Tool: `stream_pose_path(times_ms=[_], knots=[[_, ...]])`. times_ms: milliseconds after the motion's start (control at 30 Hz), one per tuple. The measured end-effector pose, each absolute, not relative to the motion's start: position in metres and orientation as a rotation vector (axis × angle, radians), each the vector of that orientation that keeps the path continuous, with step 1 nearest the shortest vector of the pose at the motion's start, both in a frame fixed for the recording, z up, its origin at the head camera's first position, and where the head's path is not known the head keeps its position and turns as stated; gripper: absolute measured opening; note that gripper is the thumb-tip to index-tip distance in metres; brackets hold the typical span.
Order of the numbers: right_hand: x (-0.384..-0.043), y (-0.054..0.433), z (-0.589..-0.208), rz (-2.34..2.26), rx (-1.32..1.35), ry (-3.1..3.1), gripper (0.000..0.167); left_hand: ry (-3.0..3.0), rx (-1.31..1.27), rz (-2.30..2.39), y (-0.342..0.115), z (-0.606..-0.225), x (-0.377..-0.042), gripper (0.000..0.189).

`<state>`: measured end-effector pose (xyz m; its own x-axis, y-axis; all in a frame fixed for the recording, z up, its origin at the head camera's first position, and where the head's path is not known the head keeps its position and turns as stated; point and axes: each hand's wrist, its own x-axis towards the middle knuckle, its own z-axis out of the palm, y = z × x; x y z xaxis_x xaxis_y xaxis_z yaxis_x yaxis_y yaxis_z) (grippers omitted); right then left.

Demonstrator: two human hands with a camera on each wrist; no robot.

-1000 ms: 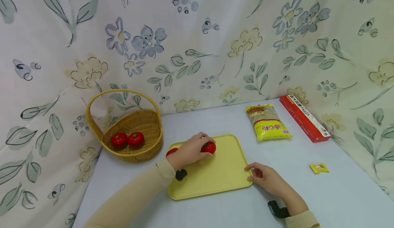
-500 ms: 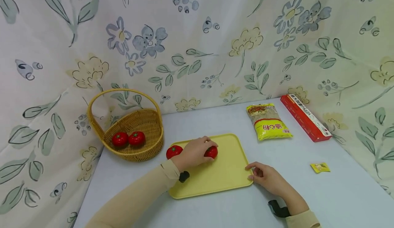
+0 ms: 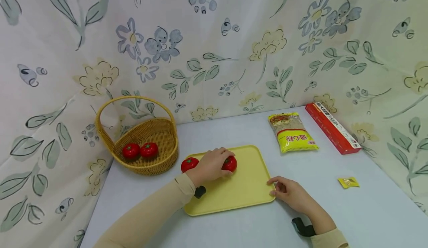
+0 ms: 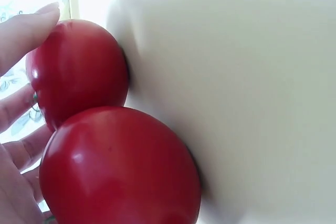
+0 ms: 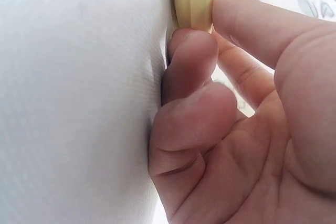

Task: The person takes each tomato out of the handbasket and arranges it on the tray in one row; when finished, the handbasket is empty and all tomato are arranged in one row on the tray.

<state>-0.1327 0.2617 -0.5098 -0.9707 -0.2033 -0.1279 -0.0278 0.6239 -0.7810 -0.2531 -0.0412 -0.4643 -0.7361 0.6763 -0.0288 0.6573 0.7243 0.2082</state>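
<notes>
My left hand (image 3: 210, 165) reaches over a yellow tray (image 3: 247, 194) and holds a red tomato (image 3: 229, 164) down on it, with the thumb on the near side and the fingers over the top. Another tomato (image 3: 189, 164) sits at the tray's left, partly behind that hand. In the left wrist view the thumb lies against the farther tomato (image 4: 79, 72), and a nearer tomato (image 4: 121, 166) appears to touch it. At the tray's front right corner my right hand (image 3: 291, 195) pinches the rim (image 5: 194, 3), its curled fingers resting on the white table.
A wicker basket (image 3: 164, 160) with a tall handle stands at the left, two tomatoes (image 3: 140, 150) inside. Toward the back right lie a pasta bag (image 3: 294, 132) and a long red pasta box (image 3: 331, 129). A small yellow packet (image 3: 349, 182) is right of my right hand.
My left hand and its tomato have shifted slightly right over the tray, uncovering more of the tomato at the left. My right hand stays at the tray corner.
</notes>
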Motion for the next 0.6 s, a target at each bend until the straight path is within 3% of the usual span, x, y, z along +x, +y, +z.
stream_pose_path(times_ms=[600], knots=[[-0.1326, 0.2614, -0.5093, -1.273, -0.211, 2.639, 0.031, 2.912, 1.071, 0.196, -0.0430, -0.4637, -0.2533, 0.065]])
